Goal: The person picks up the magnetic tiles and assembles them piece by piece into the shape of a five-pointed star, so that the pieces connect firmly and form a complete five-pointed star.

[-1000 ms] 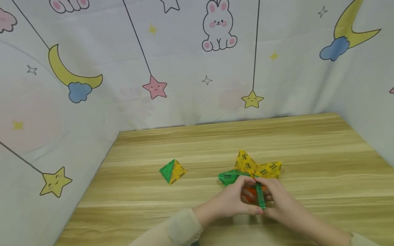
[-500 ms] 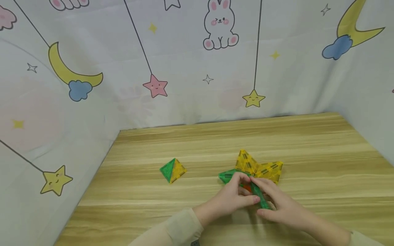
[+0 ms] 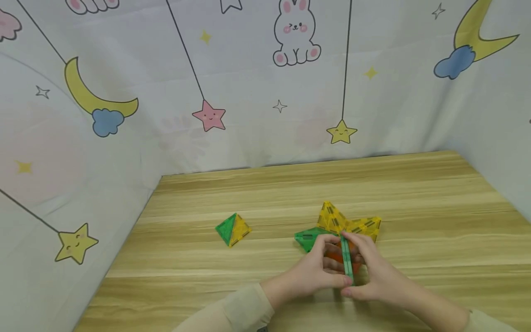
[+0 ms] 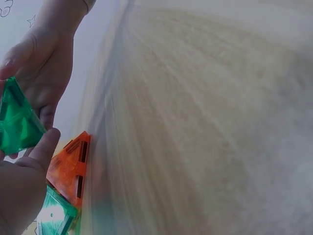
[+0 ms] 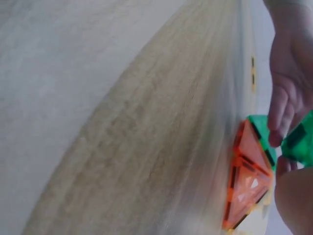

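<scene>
My left hand [image 3: 304, 272] and right hand [image 3: 379, 272] face each other over a star-like cluster of magnetic tiles. Between them a green triangular magnetic tile [image 3: 346, 258] stands nearly edge-on, fingertips and thumbs pinching it from both sides. Its triangular face shows in the left wrist view, with a left fingertip at one corner. Behind the hands, the cluster spreads yellow tiles [image 3: 330, 217] at the back and a green point [image 3: 308, 239] at left. Orange tiles [image 5: 249, 188] sit at its near side, partly hidden by the fingers in the head view.
A separate green-and-yellow tile piece [image 3: 233, 229] lies to the left on the wood-grain table [image 3: 186, 286]. A white printed cloth [image 3: 249, 147] with stars, moons and a rabbit hangs along the back and sides.
Half a second ago the green tile leaned to the right with the right thumb apart from it; now it stands nearly edge-on, the right thumb at its lower end. The cluster stays put.
</scene>
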The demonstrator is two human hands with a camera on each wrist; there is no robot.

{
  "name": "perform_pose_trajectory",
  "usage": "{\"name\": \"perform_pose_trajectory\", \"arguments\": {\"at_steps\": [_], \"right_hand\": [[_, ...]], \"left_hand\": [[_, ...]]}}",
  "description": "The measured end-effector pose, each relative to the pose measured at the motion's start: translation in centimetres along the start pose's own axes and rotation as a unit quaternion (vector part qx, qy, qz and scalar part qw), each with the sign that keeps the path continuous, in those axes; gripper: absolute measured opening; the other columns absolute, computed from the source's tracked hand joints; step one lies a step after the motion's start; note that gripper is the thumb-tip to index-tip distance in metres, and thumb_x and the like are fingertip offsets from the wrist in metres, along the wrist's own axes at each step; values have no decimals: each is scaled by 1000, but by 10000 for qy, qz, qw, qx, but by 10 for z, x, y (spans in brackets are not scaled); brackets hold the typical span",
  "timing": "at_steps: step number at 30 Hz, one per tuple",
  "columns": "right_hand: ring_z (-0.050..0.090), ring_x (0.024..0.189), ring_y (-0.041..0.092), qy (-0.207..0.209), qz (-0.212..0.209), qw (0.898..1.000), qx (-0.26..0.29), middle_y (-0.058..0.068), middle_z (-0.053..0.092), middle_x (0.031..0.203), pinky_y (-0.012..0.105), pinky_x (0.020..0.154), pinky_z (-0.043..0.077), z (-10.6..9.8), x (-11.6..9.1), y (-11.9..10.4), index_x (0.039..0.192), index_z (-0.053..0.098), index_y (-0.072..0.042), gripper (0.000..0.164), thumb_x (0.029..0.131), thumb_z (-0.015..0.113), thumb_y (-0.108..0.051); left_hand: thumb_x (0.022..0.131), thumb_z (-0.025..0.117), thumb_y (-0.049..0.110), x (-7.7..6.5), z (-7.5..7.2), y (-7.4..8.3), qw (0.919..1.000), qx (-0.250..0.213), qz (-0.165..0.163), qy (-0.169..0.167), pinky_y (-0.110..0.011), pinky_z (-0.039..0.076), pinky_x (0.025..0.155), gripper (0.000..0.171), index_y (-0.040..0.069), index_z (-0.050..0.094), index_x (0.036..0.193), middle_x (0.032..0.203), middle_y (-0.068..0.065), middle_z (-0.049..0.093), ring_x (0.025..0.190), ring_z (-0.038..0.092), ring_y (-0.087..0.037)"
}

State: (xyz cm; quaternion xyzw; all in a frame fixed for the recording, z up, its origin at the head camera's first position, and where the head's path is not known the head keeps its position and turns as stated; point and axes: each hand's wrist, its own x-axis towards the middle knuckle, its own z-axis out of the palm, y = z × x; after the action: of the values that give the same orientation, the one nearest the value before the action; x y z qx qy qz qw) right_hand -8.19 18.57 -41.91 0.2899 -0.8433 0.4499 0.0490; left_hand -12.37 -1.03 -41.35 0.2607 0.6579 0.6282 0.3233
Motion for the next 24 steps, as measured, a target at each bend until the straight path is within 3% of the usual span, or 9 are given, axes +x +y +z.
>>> {"name": "perform_pose_trajectory", "arguments": {"at_steps": [3,6,9,11,16,20,24], "right_hand": [[48,107,15,-198,173,9994,245,17,30,134,27,85,46,-2,-1,0,148,12,-1,106,71,83,-18],[50,110,32,-443,423,9969,500,24,25,138,35,86,47,-3,-2,1,149,5,-2,110,73,82,-22],[50,108,42,-631,326,9942,810,27,24,136,39,86,48,-2,-2,3,148,3,1,109,75,80,-23],[51,108,38,-556,112,9954,773,24,28,133,36,85,48,0,-1,4,148,5,1,109,73,81,-23],[48,110,12,13,-509,9987,62,11,35,130,27,84,48,1,2,4,149,9,-3,115,66,86,-25],[50,106,12,169,-1202,9926,-46,10,36,125,28,82,49,0,6,4,145,13,7,112,66,86,-24],[51,100,11,282,-1426,9891,-235,7,36,121,26,77,50,-1,7,4,141,20,9,106,68,83,-34]], "left_hand": [[85,67,2,0,0,-1,9999,-59,88,15,-25,48,82,68,16,21,134,120,-1,42,97,59,-9],[84,65,-2,0,-1,-1,9998,-75,208,33,-25,49,81,68,16,22,133,119,-2,41,94,59,-9],[85,63,-5,0,-1,1,9992,-94,376,25,-26,49,81,66,16,24,133,118,-3,41,94,59,-10],[85,62,-5,1,-3,1,9988,-73,480,14,-26,49,81,63,17,27,133,118,-2,41,93,59,-9],[86,60,-6,1,-3,2,9975,-275,615,191,-26,50,77,57,15,33,131,118,-2,42,89,60,-8],[85,59,-11,1,-3,2,9958,-428,764,267,-27,51,77,59,16,33,131,117,-4,43,87,61,-9],[84,59,-13,1,-3,2,9947,-315,967,126,-27,51,76,64,19,32,132,118,-2,43,88,61,-8]]}}
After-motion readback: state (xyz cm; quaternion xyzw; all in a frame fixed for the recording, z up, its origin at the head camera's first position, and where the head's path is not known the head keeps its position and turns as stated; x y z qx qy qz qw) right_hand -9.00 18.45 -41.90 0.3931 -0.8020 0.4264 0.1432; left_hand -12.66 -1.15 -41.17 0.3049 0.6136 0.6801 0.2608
